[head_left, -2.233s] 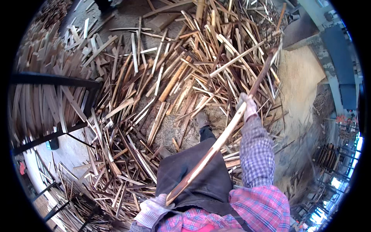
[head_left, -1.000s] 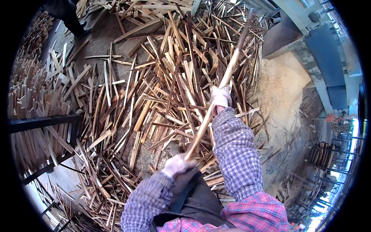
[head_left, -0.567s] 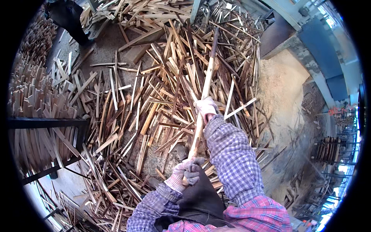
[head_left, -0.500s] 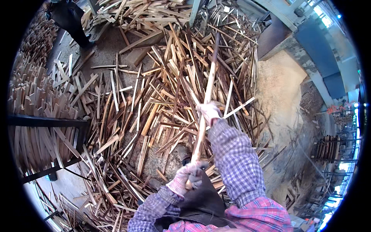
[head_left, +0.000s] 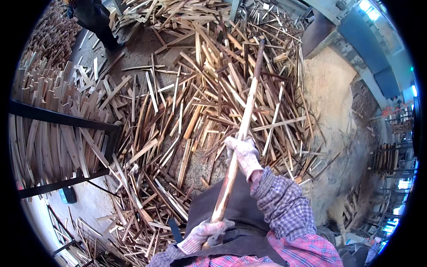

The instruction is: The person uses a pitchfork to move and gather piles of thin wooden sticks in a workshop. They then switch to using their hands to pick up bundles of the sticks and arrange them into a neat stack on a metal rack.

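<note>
Both my hands, in pale knitted gloves, grip one long wooden pole (head_left: 250, 103) that slants away from my body over the scrap wood. The pole is pale with brown streaks and dark toward its far end. My left hand (head_left: 207, 232) is closed round its near end, close to my lap. Farther up, about the middle of the pole, my right hand (head_left: 243, 153) is wrapped round it. Beneath and beyond the pole lies a loose heap of wood strips (head_left: 213, 80), crossing one another at many angles. A dark apron (head_left: 218, 200) covers my front.
To the left, a dark metal frame (head_left: 62, 119) holds upright wood slats (head_left: 49, 155). Another person (head_left: 98, 22) in dark clothes stands at the far left. Right of the heap is a dusty tan floor (head_left: 331, 102), with stacked wood (head_left: 386, 158) at the far right.
Both hands have drawn nearer my body with the pole, its far end shifting slightly right. My view has shifted too. Both hands keep their grip.
</note>
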### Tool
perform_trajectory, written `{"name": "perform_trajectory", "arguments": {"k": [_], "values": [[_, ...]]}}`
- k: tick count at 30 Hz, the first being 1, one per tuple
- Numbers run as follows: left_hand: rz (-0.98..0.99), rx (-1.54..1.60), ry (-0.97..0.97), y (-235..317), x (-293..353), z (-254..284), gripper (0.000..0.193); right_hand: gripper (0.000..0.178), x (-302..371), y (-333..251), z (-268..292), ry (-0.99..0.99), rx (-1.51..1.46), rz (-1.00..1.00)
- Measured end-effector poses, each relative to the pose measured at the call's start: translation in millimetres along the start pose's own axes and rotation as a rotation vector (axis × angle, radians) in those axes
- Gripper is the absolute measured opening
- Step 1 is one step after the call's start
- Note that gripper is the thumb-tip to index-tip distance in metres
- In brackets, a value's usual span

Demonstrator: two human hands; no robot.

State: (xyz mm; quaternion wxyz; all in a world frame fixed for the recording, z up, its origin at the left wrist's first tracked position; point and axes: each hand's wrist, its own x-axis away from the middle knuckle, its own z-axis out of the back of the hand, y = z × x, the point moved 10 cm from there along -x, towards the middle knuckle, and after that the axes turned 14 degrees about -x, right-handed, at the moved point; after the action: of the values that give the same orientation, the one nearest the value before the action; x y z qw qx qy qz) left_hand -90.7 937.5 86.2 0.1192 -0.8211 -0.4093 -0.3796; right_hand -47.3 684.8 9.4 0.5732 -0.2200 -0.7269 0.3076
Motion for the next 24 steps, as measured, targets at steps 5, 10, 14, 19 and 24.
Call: {"name": "perform_trajectory", "arguments": {"k": [5, 10, 14, 19, 24], "values": [[-0.04, 0.181, -0.052, 57, -28, -13, 0.031, 0.028, -59, -4, -9, -0.05, -0.065, -0.07], [0.065, 0.029, 0.144, 80, -59, 1, 0.034, 0.024, -169, -37, 2, -0.138, 0.111, 0.016], [0.138, -0.186, 0.269, 71, -65, 20, 0.035, 0.021, -240, -27, 3, -0.023, -0.062, -0.151], [0.282, -0.651, 0.643, 88, -65, 35, 0.029, 0.019, -269, -19, 13, -0.006, -0.036, -0.216], [0.157, -0.394, 0.564, 51, -67, 17, 0.044, 0.023, -241, -26, 24, -0.082, -0.052, -0.133]]}}
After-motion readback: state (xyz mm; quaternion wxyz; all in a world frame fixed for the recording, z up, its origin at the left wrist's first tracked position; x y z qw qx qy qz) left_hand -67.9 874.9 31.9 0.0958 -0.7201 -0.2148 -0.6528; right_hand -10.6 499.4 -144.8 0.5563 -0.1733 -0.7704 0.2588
